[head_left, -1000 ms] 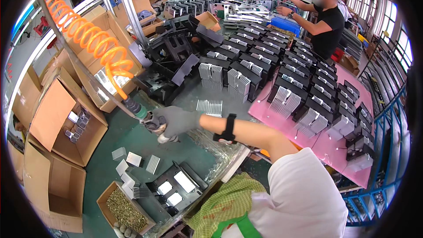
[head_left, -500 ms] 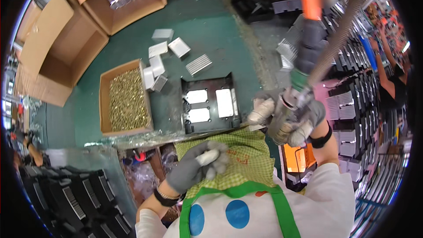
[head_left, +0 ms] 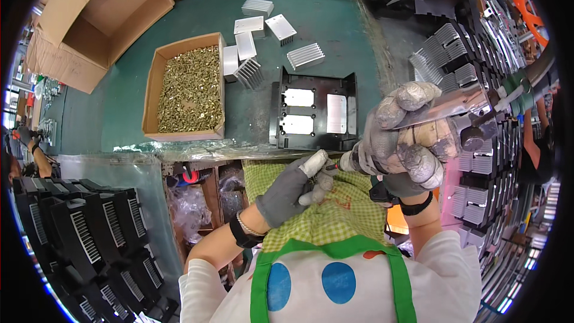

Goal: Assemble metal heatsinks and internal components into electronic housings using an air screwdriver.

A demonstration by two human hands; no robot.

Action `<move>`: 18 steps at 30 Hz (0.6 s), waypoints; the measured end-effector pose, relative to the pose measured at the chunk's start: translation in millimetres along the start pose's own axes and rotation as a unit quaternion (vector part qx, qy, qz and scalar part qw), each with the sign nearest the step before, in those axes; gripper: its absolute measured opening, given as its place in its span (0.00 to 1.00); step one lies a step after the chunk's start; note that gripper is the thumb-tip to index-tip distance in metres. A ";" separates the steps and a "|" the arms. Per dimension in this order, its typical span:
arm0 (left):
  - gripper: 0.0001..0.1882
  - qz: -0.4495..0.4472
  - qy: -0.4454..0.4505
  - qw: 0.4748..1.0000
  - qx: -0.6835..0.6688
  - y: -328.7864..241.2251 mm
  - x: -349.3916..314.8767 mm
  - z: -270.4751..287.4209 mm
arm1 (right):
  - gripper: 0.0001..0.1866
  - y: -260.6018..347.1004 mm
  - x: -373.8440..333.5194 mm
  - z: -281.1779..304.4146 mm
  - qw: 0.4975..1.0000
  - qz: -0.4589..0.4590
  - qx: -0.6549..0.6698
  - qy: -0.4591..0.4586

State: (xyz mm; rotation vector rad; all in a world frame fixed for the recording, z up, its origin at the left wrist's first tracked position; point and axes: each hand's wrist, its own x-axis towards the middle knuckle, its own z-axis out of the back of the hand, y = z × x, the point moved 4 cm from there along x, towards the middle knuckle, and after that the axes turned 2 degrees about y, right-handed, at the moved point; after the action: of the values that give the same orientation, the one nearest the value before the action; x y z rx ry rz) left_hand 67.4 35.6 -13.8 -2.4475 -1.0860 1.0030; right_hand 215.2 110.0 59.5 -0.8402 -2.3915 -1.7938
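My right hand (head_left: 406, 137), in a grey glove with worn, taped fingers, grips a silver power screwdriver (head_left: 451, 106). The tool lies nearly level, its nose pointing left toward my left hand (head_left: 296, 188). That hand, gloved in grey with white-covered fingertips, is closed with thumb and fingers together beside the driver's tip; whatever they pinch is too small to make out. Just beyond both hands, a black housing (head_left: 321, 110) sits at the table's front edge, bright metal plates showing in its openings. A cardboard box of small brass-coloured screws (head_left: 190, 90) stands to its left.
Several finned aluminium heat sinks (head_left: 305, 55) lie loose behind the housing. Open cardboard boxes (head_left: 119, 6) stand at the far left. Black housings with heat sinks are stacked at the right (head_left: 472, 161) and lower left (head_left: 84, 233). A hose runs from the screwdriver toward the right.
The screwdriver has swung from upright to nearly level, its nose now by my left hand. My left hand has moved up and right to meet it. The view has shifted.
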 end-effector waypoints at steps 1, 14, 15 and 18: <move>0.20 -0.001 -0.001 1.000 -0.002 -0.2 0.1 0.0 | 0.36 -1.7 -0.1 -0.6 1.000 0.001 0.001 0.001; 0.24 0.021 -0.018 1.000 -0.014 4.7 6.0 13.5 | 0.35 -7.7 3.7 -6.8 1.000 0.004 0.002 0.000; 0.24 0.037 -0.020 0.999 -0.025 5.5 5.9 14.4 | 0.35 -8.6 4.9 -6.6 1.000 0.004 0.003 -0.001; 0.23 0.020 0.005 1.000 -0.017 2.7 6.5 13.0 | 0.34 -9.1 7.2 -6.9 1.000 0.006 0.001 -0.002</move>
State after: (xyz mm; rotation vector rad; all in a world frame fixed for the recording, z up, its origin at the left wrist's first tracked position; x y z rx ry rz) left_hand 62.9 38.3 -27.7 -2.5083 -1.0629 0.9906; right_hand 203.1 104.9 56.2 -0.8570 -2.3847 -1.7870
